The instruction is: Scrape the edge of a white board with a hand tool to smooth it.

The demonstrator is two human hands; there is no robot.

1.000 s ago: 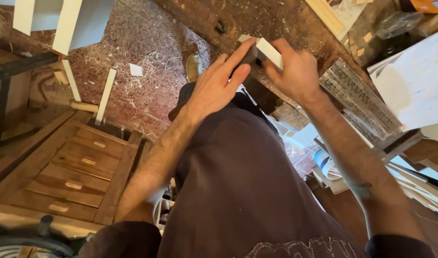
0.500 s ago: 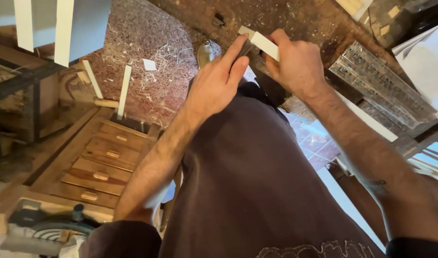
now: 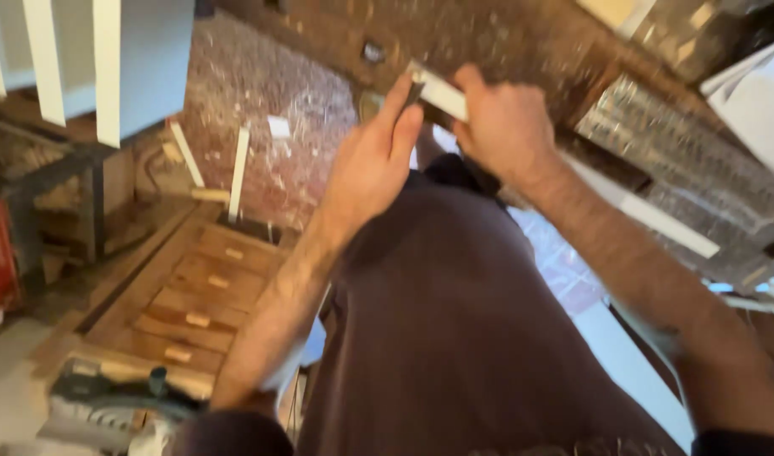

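Note:
I look steeply down past my dark shirt at both hands raised in front of me. My right hand (image 3: pixel 503 127) grips a short white-painted wood strip (image 3: pixel 442 93) at its right end. My left hand (image 3: pixel 372 165) has its fingers stretched out flat, and the fingertips press on the strip's left end. The strip sits against the edge of a rough brown wooden workbench (image 3: pixel 488 42). The picture is blurred by motion.
A small wooden drawer chest (image 3: pixel 205 295) lies on the floor at lower left, with a power saw (image 3: pixel 117 405) below it. Sawdust covers the floor (image 3: pixel 269 93), where thin white slats (image 3: pixel 238 173) lean. White boards (image 3: pixel 108 59) stand at upper left. A clear ribbed panel (image 3: pixel 691 160) is at right.
The view has swung and blurred; the floor items have shifted right and up in the picture. Both hands stay on the white strip at the bench edge.

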